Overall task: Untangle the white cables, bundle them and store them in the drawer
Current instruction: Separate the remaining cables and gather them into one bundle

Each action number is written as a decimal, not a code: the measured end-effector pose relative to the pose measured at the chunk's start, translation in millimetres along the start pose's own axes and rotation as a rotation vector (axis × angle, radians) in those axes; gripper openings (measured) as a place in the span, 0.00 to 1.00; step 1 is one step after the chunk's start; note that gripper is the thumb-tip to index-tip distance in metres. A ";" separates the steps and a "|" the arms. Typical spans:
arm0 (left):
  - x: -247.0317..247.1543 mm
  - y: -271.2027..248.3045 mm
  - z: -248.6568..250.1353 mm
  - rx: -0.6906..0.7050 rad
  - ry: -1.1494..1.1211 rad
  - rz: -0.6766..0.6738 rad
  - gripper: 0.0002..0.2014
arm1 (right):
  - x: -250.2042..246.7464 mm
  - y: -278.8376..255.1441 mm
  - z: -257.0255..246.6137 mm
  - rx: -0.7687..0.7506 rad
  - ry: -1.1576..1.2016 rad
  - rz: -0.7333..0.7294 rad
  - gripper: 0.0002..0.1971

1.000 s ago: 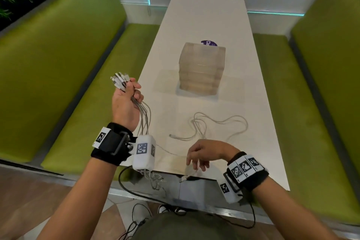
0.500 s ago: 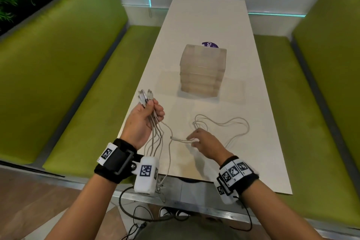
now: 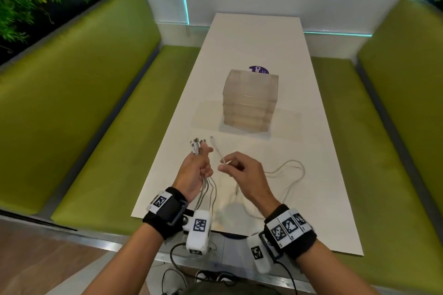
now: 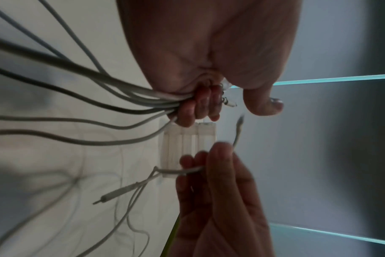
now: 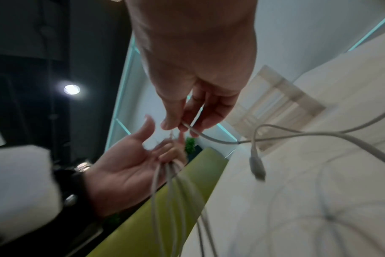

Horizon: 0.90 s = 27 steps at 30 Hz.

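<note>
My left hand (image 3: 203, 163) grips a bundle of white cables (image 3: 197, 145) over the near left part of the table; their plugs stick up above the fist and the cords hang down past my wrist. In the left wrist view the fingers (image 4: 193, 107) curl round the bundle of white cables (image 4: 121, 97). My right hand (image 3: 224, 166) pinches one more white cable (image 3: 217, 149) just right of the bundle, its plug end pointing up. The thumb and fingers (image 5: 176, 124) hold this single cable (image 5: 209, 139). The rest of it trails in loose loops (image 3: 294, 175) on the table. The translucent drawer unit (image 3: 250, 100) stands shut mid-table.
The white table (image 3: 239, 38) runs away from me between two green benches (image 3: 84, 103). A purple round sticker (image 3: 259, 70) lies behind the drawer unit. Black wires (image 3: 182, 270) hang below the table's near edge.
My left hand brought the bundle from above the left bench to the table. My right hand picked one cable end off the table and raised it beside the bundle.
</note>
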<state>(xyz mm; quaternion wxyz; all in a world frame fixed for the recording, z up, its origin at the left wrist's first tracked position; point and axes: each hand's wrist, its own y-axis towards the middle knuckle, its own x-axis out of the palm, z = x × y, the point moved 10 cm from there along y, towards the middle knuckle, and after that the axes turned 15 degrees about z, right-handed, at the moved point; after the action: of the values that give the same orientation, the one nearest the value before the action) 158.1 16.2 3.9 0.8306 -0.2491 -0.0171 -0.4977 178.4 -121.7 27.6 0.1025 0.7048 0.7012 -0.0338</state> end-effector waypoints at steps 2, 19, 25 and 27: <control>10.1 -2.9 -1.6 -0.004 0.031 -0.043 0.22 | 10.5 -6.8 -7.5 -0.026 0.008 -0.058 0.04; 6.3 5.5 11.2 0.148 0.183 -0.011 0.19 | 50.9 -19.8 28.8 0.028 -0.375 -0.587 0.13; -16.9 17.1 56.7 0.111 -0.102 0.009 0.17 | 7.1 -11.8 70.8 0.089 -0.616 -0.631 0.16; -28.1 19.4 75.8 0.128 -0.159 0.011 0.19 | -9.6 -8.4 76.2 0.127 -0.574 -0.595 0.18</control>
<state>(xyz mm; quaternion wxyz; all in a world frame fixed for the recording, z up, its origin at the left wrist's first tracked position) 176.8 79.3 54.8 0.8435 -0.2343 -0.1133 -0.4698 177.2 -145.8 -45.8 0.2358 0.4386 0.8136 -0.3000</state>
